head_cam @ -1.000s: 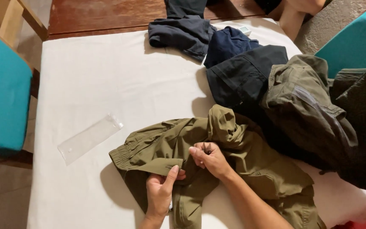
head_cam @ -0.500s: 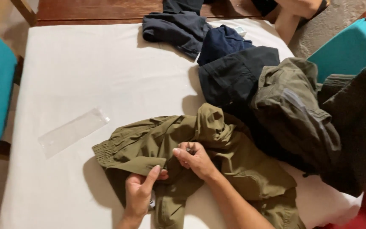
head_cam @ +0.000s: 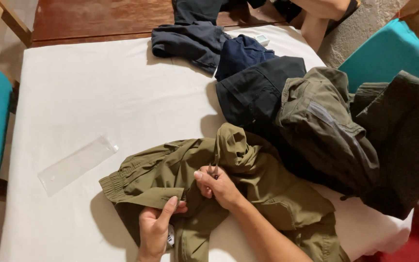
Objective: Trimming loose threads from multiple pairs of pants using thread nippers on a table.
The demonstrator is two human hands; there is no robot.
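Leftmost on the white table (head_cam: 98, 92) lies a clear plastic sleeve (head_cam: 77, 164), flat and well apart from the work. Next comes the olive-green garment (head_cam: 180, 179), crumpled at the near edge of the table with its elastic waistband turned toward the sleeve. The left hand (head_cam: 155, 228) pinches a fold of it between thumb and fingers, just beside a small white tag that peeks out below. The right hand (head_cam: 217, 185) is closed around a small metal tool (its thin tips poke up past the knuckles; whether scissors or tweezers I cannot tell) and rests on the cloth just below a raised peak of fabric.

By the look of it, the garment is light, soft and limp, a woven cloth that slumps and bunches wherever it is let go. It would likely slide a little on the smooth table, so a pinched fold or the thicker waistband and seams seem the surest places to grip.

Further right sits a heap of dark navy clothes (head_cam: 248, 82) and darker olive ones (head_cam: 335, 131), touching the garment's far side.
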